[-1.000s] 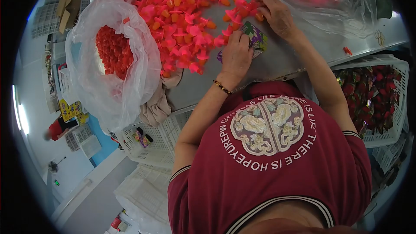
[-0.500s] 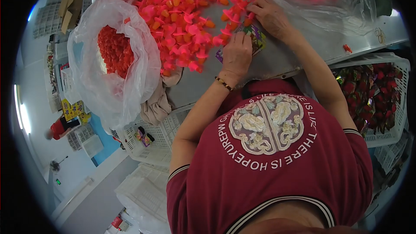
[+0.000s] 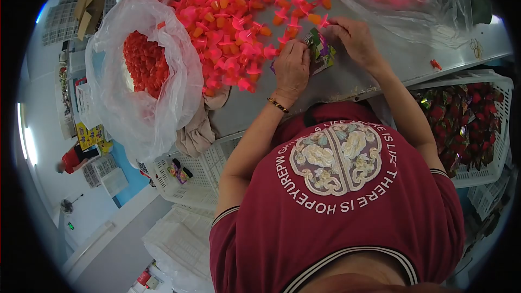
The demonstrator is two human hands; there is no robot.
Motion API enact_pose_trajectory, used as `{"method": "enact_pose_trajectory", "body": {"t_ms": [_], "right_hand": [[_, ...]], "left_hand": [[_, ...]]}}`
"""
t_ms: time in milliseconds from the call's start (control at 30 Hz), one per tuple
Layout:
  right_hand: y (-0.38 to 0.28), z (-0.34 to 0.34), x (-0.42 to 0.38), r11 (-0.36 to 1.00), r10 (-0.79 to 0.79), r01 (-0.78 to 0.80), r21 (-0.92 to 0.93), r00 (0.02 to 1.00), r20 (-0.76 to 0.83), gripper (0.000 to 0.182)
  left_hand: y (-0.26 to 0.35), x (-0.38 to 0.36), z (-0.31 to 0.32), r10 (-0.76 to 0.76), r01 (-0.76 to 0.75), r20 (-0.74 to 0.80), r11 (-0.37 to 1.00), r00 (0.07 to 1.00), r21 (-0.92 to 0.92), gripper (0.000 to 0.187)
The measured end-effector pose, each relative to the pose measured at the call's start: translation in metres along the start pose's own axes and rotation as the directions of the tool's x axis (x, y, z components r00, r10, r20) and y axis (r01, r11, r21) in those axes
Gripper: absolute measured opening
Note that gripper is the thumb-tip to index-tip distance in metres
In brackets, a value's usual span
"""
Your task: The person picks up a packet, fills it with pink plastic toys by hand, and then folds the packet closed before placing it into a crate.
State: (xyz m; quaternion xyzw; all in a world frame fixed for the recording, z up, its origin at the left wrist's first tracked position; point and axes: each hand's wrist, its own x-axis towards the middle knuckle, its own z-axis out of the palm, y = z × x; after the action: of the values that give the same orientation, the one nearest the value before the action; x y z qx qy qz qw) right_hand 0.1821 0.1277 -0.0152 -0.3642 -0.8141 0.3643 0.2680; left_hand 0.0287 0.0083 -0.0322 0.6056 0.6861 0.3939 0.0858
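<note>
My left hand [image 3: 293, 68], with a beaded bracelet at its wrist, grips a small green and purple packet [image 3: 323, 57] over the metal table. The packet is raised at an angle, its left part hidden by my fingers. Just to the upper right, my right hand [image 3: 355, 43] has thumb and forefinger closed at a pink and orange plastic piece [image 3: 324, 21]. Many similar pieces [image 3: 222, 27] lie heaped to the left and ahead of both hands.
A clear plastic bag of red pieces [image 3: 145, 65] stands at the left. Clear sheeting [image 3: 401, 16] covers part of the table [image 3: 374, 84]. White crates flank me; the right crate [image 3: 502, 146] holds red packets. A person [image 3: 70, 160] is far left.
My right hand has drawn back from the pile towards the right. The packet has been lifted and tilted up, and my left hand has shifted slightly left and closed around its edge.
</note>
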Motion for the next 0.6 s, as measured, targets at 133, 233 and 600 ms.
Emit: {"method": "enact_pose_trajectory", "body": {"t_ms": [133, 233, 600], "right_hand": [[-0.023, 0.009, -0.014, 0.909, 0.256, -0.285, 0.305, 0.958, 0.133, 0.022], [-0.021, 0.014, -0.022, 0.942, 0.195, -0.223, 0.249, 0.972, 0.132, 0.020], [-0.021, 0.015, -0.031, 0.991, 0.108, -0.111, 0.080, 0.993, 0.044, 0.012]], "left_hand": [[-0.002, 0.001, 0.001, 0.018, -0.020, -0.034, 0.999, 0.999, -0.039, 0.006], [-0.005, 0.000, 0.002, 0.031, -0.032, -0.035, 0.999, 0.999, -0.024, 0.009], [-0.007, -0.004, 0.006, -0.010, -0.003, -0.117, 0.994, 0.993, -0.110, 0.006]]}}
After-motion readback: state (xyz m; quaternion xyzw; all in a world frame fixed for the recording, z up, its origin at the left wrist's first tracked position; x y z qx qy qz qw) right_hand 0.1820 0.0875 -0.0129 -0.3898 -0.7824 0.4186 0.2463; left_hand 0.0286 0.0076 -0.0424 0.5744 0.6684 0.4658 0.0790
